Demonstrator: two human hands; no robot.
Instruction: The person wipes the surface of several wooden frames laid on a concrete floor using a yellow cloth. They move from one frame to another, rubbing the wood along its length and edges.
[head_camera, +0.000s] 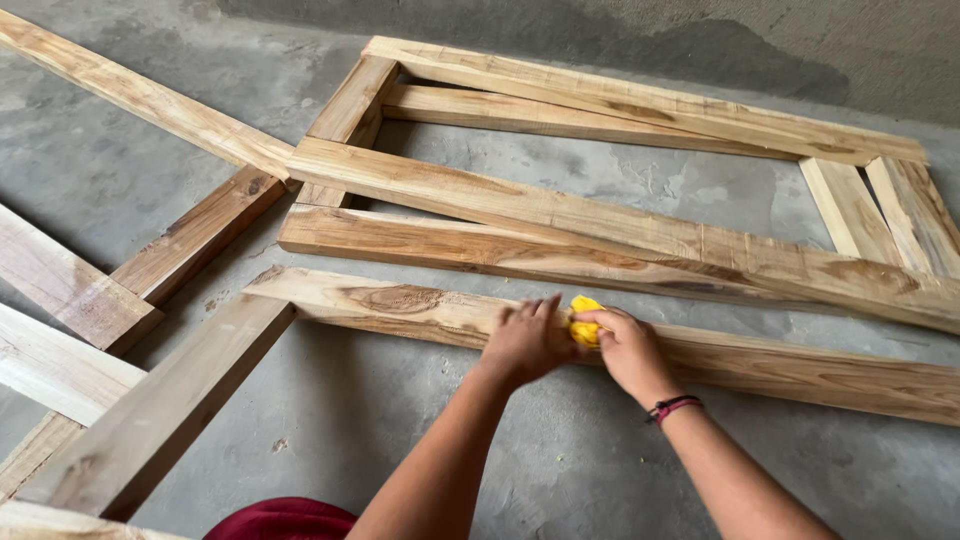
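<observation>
A long wooden plank (400, 302) lies flat on the concrete floor and runs from the left to the right edge. My left hand (525, 340) rests palm down on its near edge, fingers together. Right beside it, my right hand (625, 348) pinches a small yellow piece (585, 322), which looks like folded sandpaper or a cloth, against the plank's top face. A dark red band sits on my right wrist. The two hands almost touch at the yellow piece.
Beyond the plank lie several more planks, forming a rough rectangular frame (640, 105) near the grey wall. Other wood beams (160, 410) lie to the left, crossing each other. A dark red cloth (285, 520) shows at the bottom edge.
</observation>
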